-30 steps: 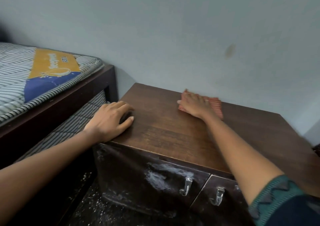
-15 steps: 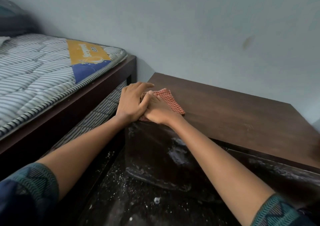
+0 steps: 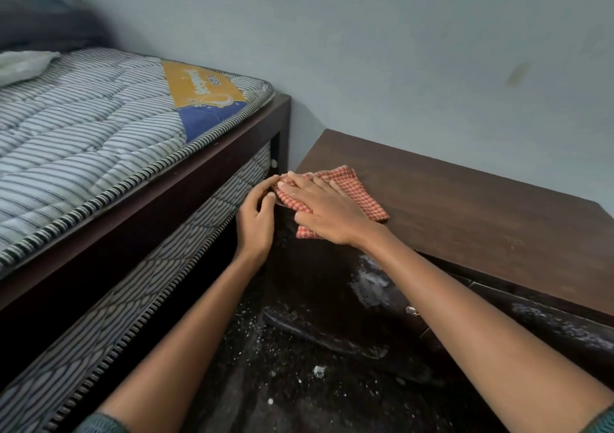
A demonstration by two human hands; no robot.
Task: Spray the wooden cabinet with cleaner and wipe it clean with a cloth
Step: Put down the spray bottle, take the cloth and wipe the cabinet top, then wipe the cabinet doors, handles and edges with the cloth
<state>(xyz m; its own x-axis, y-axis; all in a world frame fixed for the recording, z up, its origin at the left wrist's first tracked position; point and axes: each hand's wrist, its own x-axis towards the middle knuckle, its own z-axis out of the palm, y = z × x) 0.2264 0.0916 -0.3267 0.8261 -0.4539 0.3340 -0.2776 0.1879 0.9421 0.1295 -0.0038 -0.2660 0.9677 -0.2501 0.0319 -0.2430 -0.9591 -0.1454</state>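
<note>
I see the right hand (image 3: 327,213) lying flat, fingers spread, on the red cloth (image 3: 360,192) at the cabinet (image 3: 465,207) top's left front corner. The left hand (image 3: 255,220) pinches the cloth's edge beside the bed (image 3: 99,153).

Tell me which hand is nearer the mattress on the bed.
Left. The left hand sits at the cabinet's corner edge, in the gap right beside the mattress and bed frame. The right hand lies flat on the cloth on the cabinet top, farther from the mattress.
</note>
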